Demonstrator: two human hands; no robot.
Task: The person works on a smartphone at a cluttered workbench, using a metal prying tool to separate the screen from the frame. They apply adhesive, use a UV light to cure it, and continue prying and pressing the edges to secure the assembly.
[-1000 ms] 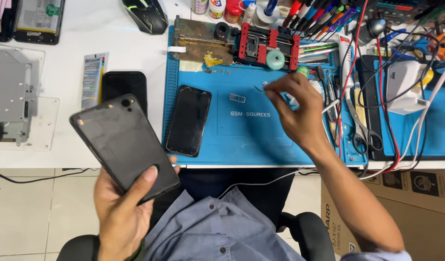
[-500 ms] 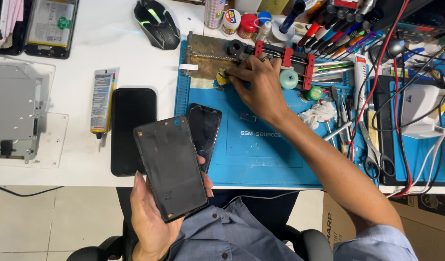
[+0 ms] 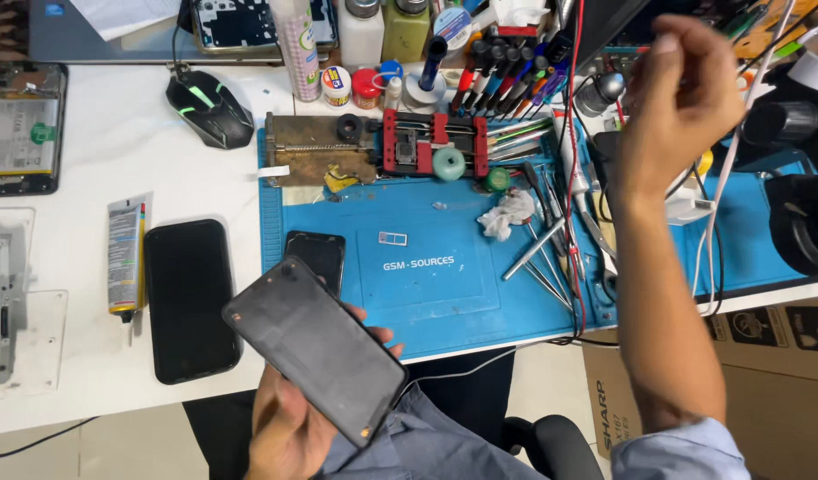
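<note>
My left hand (image 3: 283,428) grips a dark phone (image 3: 315,347) from below. It holds the phone tilted, back side up, just in front of the table's near edge. My right hand (image 3: 680,98) is raised at the upper right, among hanging red and white cables (image 3: 576,133). Its fingers are curled, and I cannot tell whether they pinch anything. A blue work mat (image 3: 444,293) lies between the hands. On the mat's left part lies a second black phone (image 3: 316,256), half hidden behind the held one.
A third black phone (image 3: 188,298) and a glue tube (image 3: 124,258) lie on the white table to the left. A red clamp fixture (image 3: 431,147), a tissue wad (image 3: 508,213) and tweezers (image 3: 542,258) sit on the mat. A mouse (image 3: 209,107) is behind, a cardboard box (image 3: 782,356) lower right.
My right hand has left the fixture at the back of the mat and risen to the upper right by the cables. My left hand still holds the phone.
</note>
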